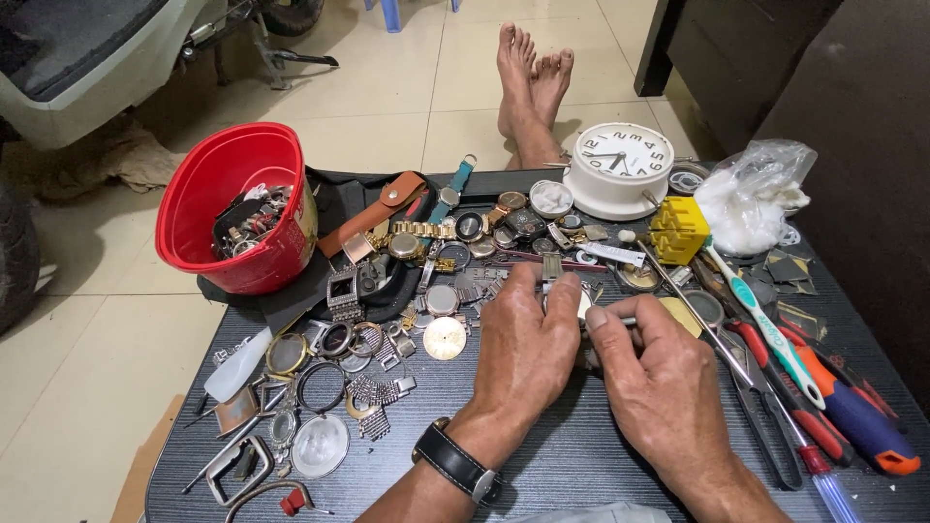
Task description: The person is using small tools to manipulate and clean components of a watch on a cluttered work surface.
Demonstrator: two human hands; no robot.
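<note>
- hands meet near the middle of the dark counter [601, 455]: the left hand [528, 344], a black-strapped watch on its wrist, curls its fingers down over a small metal watch part [553, 276]; the right hand [659, 373] pinches a thin metal tool [620, 321] between thumb and forefinger, its tip pointing toward the left hand.
- the watch part sits under the left fingertips, just in front of the watch pile [455, 242], touching or nearly touching it; which, i cannot tell.
- left of the hands: loose rings, crystals and bracelet links [339, 387] spread almost to the counter's left edge.
- right of the hands: pliers [765, 407], a toothbrush [770, 334] and screwdrivers [852, 412] lie close together, reaching the right edge.
- far side: red bucket [237, 208] at the back-left corner, white clock [620, 167] and yellow block [678, 230] at the back, plastic bag [751, 194] at the back-right.
- open room: a bare strip of counter lies along the near edge, between and below the wrists.
- beyond the far edge, bare feet [531, 77] rest on the tiled floor.
</note>
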